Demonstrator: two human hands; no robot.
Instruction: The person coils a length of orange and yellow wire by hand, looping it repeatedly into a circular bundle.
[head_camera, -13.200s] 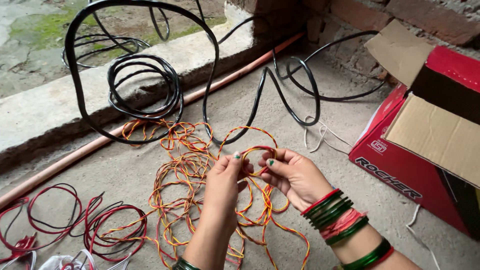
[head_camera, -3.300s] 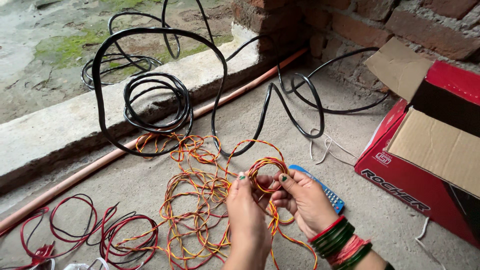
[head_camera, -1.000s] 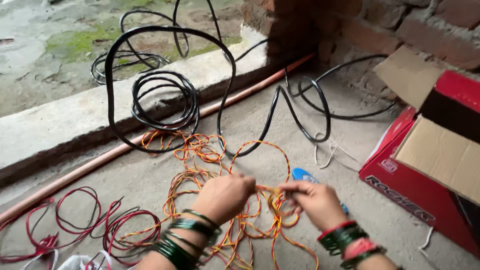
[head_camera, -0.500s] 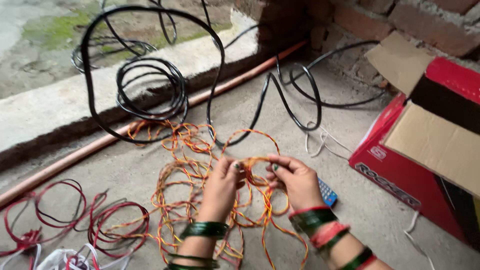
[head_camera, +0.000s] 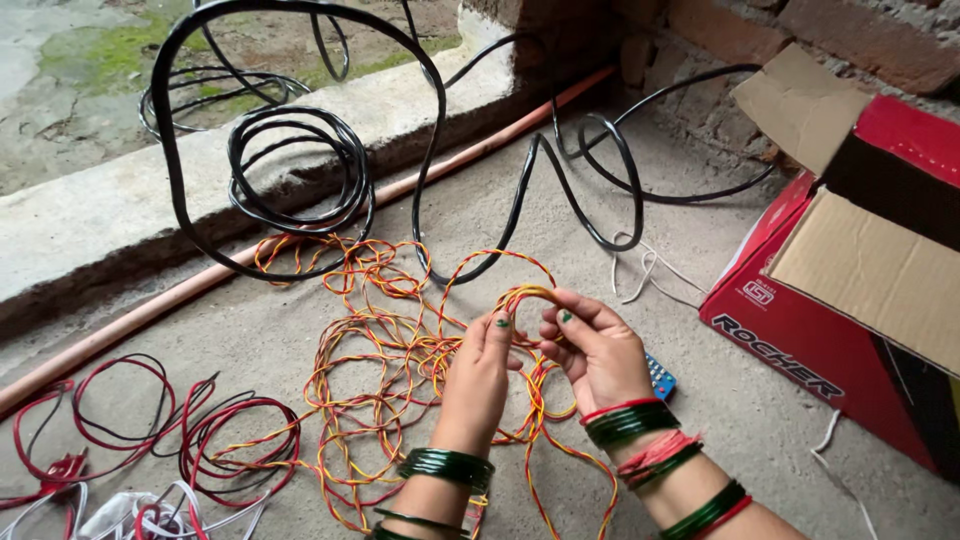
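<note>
Both hands meet over the concrete floor (head_camera: 560, 190): the left hand (head_camera: 480, 375) and right hand (head_camera: 598, 350) pinch a small loop of red-and-yellow twisted wire (head_camera: 380, 340), whose tangle spreads below. Black cable (head_camera: 300, 160) coils behind; a red cardboard box (head_camera: 800, 330) stands at right.

Soft, even daylight fills the scene, brightest beyond the hands at the upper left, where the open ground outside looks pale and slightly washed out. The brick wall (head_camera: 700, 40) beyond the hands sits in dimmer shade. Shadows are faint and diffuse: a soft one lies on the floor (head_camera: 500, 200) under the hands. There is no harsh glare. The now view is sharp, with slight wide-angle stretch toward the edges.
</note>
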